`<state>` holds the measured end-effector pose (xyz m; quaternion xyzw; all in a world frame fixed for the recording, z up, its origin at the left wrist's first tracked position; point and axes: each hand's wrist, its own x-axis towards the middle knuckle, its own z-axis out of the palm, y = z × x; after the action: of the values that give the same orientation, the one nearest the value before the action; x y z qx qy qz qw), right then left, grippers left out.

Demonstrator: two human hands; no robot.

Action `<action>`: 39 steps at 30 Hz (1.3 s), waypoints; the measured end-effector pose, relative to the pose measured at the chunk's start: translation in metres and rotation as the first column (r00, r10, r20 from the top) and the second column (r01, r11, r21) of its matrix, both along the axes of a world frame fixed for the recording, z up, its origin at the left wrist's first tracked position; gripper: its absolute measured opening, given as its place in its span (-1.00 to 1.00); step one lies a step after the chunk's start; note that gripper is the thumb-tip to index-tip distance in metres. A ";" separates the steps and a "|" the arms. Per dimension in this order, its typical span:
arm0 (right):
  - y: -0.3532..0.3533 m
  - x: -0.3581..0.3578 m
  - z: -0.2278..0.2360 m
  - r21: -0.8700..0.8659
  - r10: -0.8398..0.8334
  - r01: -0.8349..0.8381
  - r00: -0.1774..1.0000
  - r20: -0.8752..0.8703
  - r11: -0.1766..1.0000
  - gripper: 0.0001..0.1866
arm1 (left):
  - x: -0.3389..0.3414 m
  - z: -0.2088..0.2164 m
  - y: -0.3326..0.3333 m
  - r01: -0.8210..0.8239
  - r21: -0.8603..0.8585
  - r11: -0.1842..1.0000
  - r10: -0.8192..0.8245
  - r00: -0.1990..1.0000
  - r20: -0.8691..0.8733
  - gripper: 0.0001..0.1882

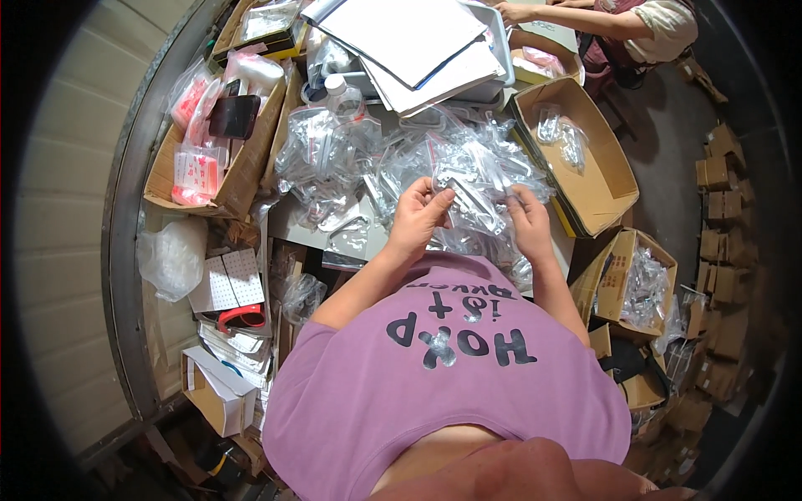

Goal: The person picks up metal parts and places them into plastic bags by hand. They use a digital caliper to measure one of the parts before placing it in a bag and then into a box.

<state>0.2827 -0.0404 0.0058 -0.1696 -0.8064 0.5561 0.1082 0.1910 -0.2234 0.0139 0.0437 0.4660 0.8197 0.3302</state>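
Observation:
Both of my hands are at a clear plastic bag (473, 204) above the near part of the heaped bags. Shiny, slim metal-looking pieces show inside it; their exact kind I cannot make out. My left hand (418, 215) pinches the bag's left side, thumb on top. On the bag's right side, the fingers of my right hand (529, 219) are closed on the plastic. Around and beyond them spreads a pile of similar clear bags (326, 159), several with red seal lines. One flat bag (348, 237) lies near the table edge, left of my left hand.
An open cardboard box (606, 188) with a few clear bags stands at the right. Left is a carton (242, 171) with pink-red packets and a dark phone (235, 117). Papers (401, 42) lie across a grey bin (499, 50). A co-worker's arm (576, 18) reaches in at the far right.

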 end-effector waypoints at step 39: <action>-0.020 0.009 0.031 0.059 0.271 -0.270 0.962 -0.018 0.961 -0.87 | -0.005 -0.003 -0.011 0.024 0.494 0.869 -0.223 0.911 0.348 -0.39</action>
<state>0.2917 -0.0602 0.0369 -0.0475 -0.8357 0.5451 0.0464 0.1862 -0.2342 0.0105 -0.0113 0.1685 0.8776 0.4487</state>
